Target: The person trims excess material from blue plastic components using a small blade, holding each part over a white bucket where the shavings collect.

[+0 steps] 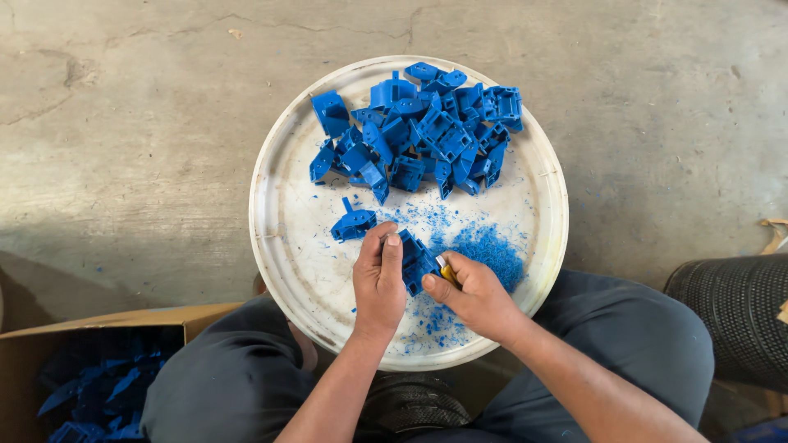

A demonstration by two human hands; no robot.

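Observation:
A round white lid [287, 238] lies across my knees as a work tray. My left hand [377, 283] grips a blue moulded plastic part [416, 261] over the tray's near side. My right hand [476, 297] is closed on a small yellow-handled tool [446, 271] whose tip presses against that part. A single blue part [354, 222] lies just beyond my left hand. A heap of several blue parts [427, 131] fills the tray's far half. Blue shavings [491, 246] are strewn beside my right hand.
A cardboard box [90, 369] at the lower left holds more blue parts. A black ribbed container [739, 316] stands at the right edge. Cracked concrete floor [123, 123] surrounds the tray. My dark trousers [640, 328] frame its near rim.

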